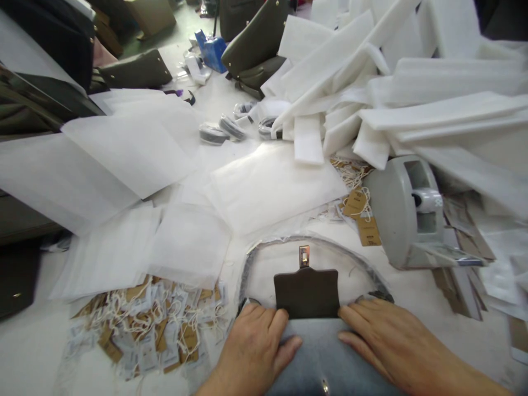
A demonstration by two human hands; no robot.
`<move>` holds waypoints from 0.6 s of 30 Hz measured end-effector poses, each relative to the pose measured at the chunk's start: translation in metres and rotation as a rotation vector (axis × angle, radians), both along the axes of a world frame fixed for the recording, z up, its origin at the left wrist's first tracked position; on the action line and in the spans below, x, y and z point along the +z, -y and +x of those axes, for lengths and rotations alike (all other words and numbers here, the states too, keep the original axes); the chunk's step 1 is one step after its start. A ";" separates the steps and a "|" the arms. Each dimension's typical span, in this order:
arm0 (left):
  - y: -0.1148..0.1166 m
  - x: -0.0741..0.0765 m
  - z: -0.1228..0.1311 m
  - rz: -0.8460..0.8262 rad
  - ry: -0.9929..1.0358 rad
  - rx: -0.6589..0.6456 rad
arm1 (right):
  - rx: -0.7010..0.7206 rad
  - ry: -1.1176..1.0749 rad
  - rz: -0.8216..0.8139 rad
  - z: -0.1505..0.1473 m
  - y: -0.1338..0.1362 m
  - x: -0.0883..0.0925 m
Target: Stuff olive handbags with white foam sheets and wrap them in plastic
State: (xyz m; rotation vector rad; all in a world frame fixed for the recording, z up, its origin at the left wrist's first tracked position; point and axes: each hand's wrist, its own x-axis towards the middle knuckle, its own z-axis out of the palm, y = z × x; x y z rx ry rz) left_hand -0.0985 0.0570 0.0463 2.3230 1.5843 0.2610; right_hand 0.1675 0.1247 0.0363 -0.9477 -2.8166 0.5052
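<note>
- The handbag (319,352) is set at the table's near edge, its top rim gripped at both corners.
- By the left hand (258,344) the left corner is pinched, thumb on the front, fingers over the rim; the right corner is clamped likewise by the right hand (381,330).
- The flap (307,293) is turned back, its metal clasp plate (304,256) left unfastened from the turn-lock (325,386).
- The handle (246,269) appears already wrapped in clear plastic.
- No tag is seen on the bag; hang tags (159,333) are heaped to its left.
- Whether anything has been put inside cannot be told.
</note>
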 end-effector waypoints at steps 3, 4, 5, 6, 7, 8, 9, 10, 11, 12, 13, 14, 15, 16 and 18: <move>0.000 0.000 0.000 0.019 0.032 -0.004 | -0.014 -0.014 -0.029 0.000 0.001 0.003; 0.001 0.000 0.000 0.025 0.047 -0.014 | -0.014 -0.019 -0.048 -0.001 0.002 0.003; 0.001 -0.001 0.000 0.029 0.056 -0.021 | -0.012 -0.021 -0.061 -0.002 0.002 0.003; 0.002 -0.001 0.000 0.038 0.058 -0.021 | -0.010 -0.018 -0.063 -0.004 0.002 0.002; 0.002 -0.002 0.000 0.046 0.051 -0.013 | -0.012 -0.012 -0.051 -0.006 0.001 0.001; 0.002 -0.003 0.001 0.046 0.037 0.005 | -0.017 -0.003 -0.028 -0.007 0.000 -0.001; 0.001 -0.005 0.002 0.037 0.019 0.027 | -0.026 0.006 0.000 -0.009 0.000 -0.004; 0.001 -0.006 0.003 0.026 -0.001 0.051 | -0.034 0.012 0.025 -0.010 -0.001 -0.006; 0.001 -0.007 0.004 0.014 -0.019 0.073 | -0.041 0.016 0.041 -0.011 -0.002 -0.008; 0.000 -0.007 0.006 0.007 -0.033 0.090 | -0.044 0.018 0.049 -0.011 -0.002 -0.010; 0.001 -0.008 0.008 0.015 -0.043 0.105 | -0.047 0.022 0.051 -0.012 -0.002 -0.011; 0.001 -0.008 0.011 0.052 -0.048 0.122 | -0.047 0.026 0.048 -0.011 -0.002 -0.012; 0.003 -0.008 0.014 0.109 -0.043 0.132 | -0.048 0.031 0.043 -0.011 -0.002 -0.012; 0.005 -0.008 0.016 0.182 -0.025 0.127 | -0.048 0.036 0.037 -0.011 -0.001 -0.012; 0.011 -0.007 0.020 0.316 0.048 0.058 | -0.050 0.046 0.028 -0.010 -0.001 -0.012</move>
